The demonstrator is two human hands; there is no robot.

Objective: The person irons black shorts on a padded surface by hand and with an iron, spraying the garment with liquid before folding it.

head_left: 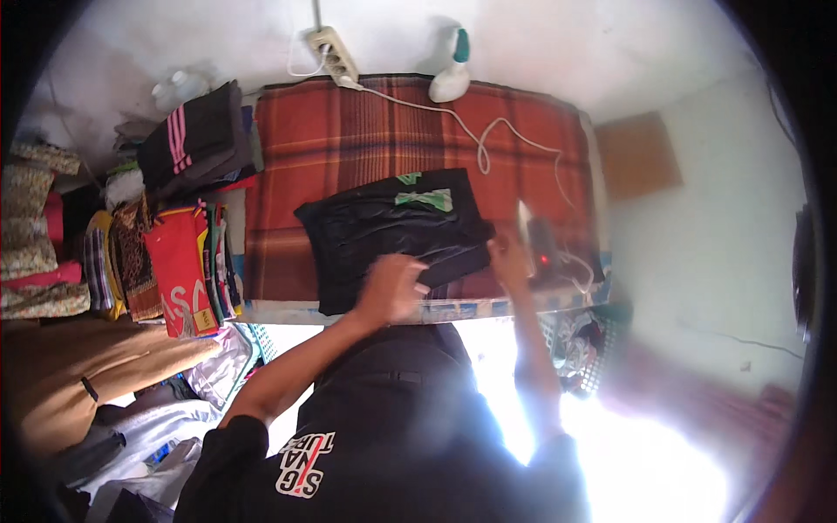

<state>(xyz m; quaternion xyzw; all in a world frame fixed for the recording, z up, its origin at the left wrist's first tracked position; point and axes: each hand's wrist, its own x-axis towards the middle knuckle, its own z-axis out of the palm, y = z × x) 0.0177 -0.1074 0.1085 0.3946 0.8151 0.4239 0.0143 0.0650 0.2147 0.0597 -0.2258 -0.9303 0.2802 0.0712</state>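
Note:
A pair of black shorts (386, 238) with green printed patches lies on a red-brown plaid cloth (301, 137) covering the table. My left hand (391, 287), blurred, is over the lower edge of the shorts, its fingers apart and nothing seen in them. At the right end of the shorts, my right hand (509, 258) has its fingertips closed at the corner of the fabric. Just beyond that hand stands a clothes iron (541, 245), its soleplate turned toward the shorts and a red light lit.
The iron's white cord (451, 112) loops across the cloth to a power strip (333, 57). A spray bottle (451, 82) stands at the back. Stacked folded clothes (176, 261) border the left side. A basket of clothes (582, 350) sits below right.

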